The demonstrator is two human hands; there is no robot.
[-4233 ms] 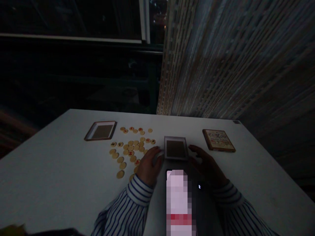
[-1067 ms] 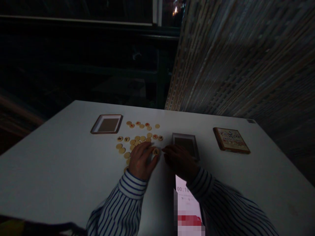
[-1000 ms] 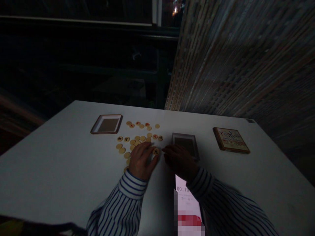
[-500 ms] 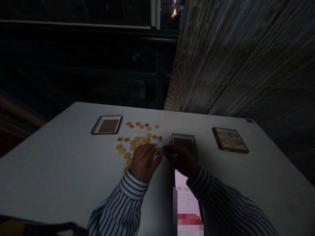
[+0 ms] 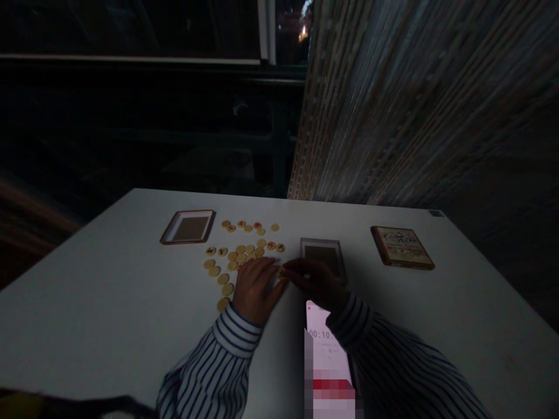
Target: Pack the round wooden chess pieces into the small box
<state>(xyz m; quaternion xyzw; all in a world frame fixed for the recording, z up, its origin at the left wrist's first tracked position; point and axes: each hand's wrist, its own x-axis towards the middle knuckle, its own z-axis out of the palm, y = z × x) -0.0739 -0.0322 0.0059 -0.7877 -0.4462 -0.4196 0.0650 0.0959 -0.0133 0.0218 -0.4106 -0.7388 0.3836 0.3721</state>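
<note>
A round wooden Chinese chess piece (image 5: 282, 273) with a dark character is between my two hands. My left hand (image 5: 254, 292) grips it from the left with thumb and fingers. From the right, the pinched fingertips of my right hand (image 5: 318, 284) are on its edge. Several loose Chinese chess pieces (image 5: 241, 258) lie scattered beyond and left of my left hand, some blank side up, others showing red or dark characters. Behind my right hand stands an open shallow box (image 5: 342, 259), partly covered by that hand.
A shallow open tray (image 5: 165, 237) lies at the back left of the white table (image 5: 109, 302). To the right is a flat box with a printed top (image 5: 404, 244). A phone (image 5: 327, 355) showing a timer lies below my right wrist. A string curtain (image 5: 349, 116) hangs beyond.
My right fingertips have come left onto the chess piece, which they stood just apart from before. My left hand stays nearly in place. The whole view has shifted slightly.
</note>
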